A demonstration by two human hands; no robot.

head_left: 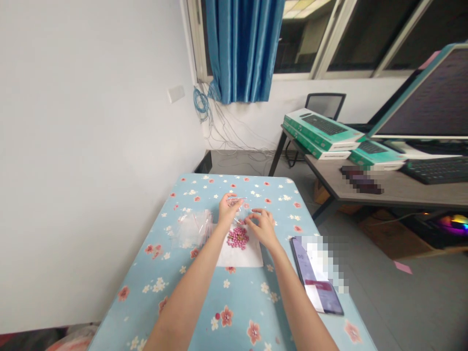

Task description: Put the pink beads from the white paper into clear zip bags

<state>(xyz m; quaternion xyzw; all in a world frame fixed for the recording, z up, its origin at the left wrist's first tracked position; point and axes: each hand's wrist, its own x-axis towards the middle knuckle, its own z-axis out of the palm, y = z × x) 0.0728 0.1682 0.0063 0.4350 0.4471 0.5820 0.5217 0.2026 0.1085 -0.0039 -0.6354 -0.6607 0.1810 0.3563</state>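
My left hand is closed, its thumb and fingers pinching a small clear plastic bag above the far edge of a white sheet. Just to the right, my right hand is curved with its fingers apart, close to the bag and the far side of the beads; nothing shows clearly in it. A pile of round pink beads lies on the sheet between my forearms, with a few gold-coloured pieces among them. Left of my left forearm rests a stack of clear plastic bags with pinkish edges.
A blue flowered cloth covers the table. A phone lies along its right side, and a single red bead sits near the front. The wall is close on the left. Keyboard boxes are stacked on a desk to the right.
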